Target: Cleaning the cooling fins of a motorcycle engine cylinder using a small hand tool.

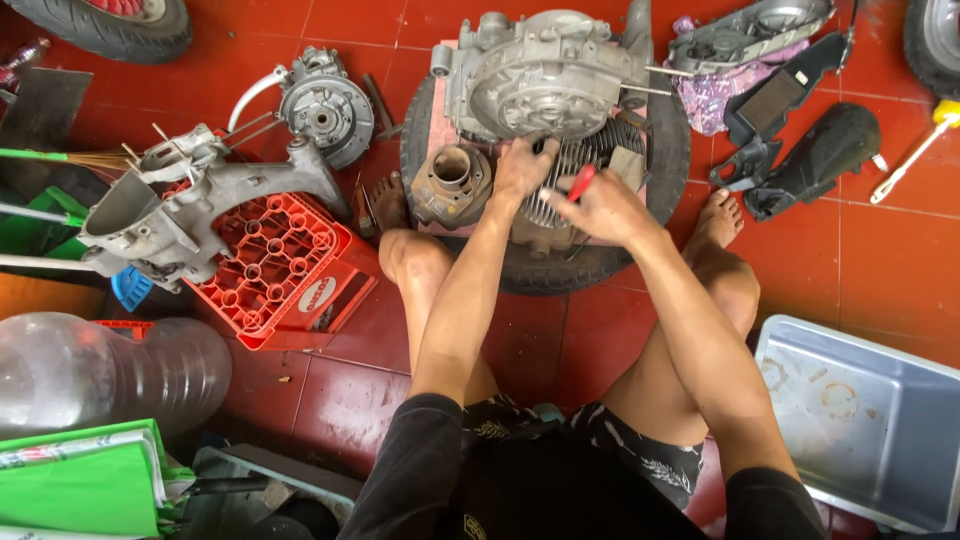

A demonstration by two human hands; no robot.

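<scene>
One view only, head camera, looking straight down.

Left hand (522, 165): placed on the finned cylinder head (580, 165), fingers spread and pressed flat against the fins just below the grey engine crankcase (545, 75); not closed round anything. Forearm extended straight forward between the knees.

Right hand (605, 208): fingers curled tight round a red-handled tool (581, 182), handle tip projecting toward the fins; working end hidden, so tool type not confirmed. Wrist bent inward, elbow out over the right knee.

Work piece location: crankcase and finned head resting together on a black tyre (660, 200) laid flat on the red tile floor (880, 260), directly ahead of the bare feet. Loose cylinder barrel (452, 180) standing on the same tyre, just beside the left hand.

Risks noted, as judgement:
- Tool slip off the fins toward the bracing left hand, owing to the hands' closeness.
- Assembly rocking on the soft, rounded tyre under pressure; barrel liable to topple off onto the left foot.
- Thin fins liable to bend or chip under levering.

Surroundings: second casing (190, 215) on a red plastic crate (285, 275) to the left; grey tray (870, 420) at lower right.
</scene>
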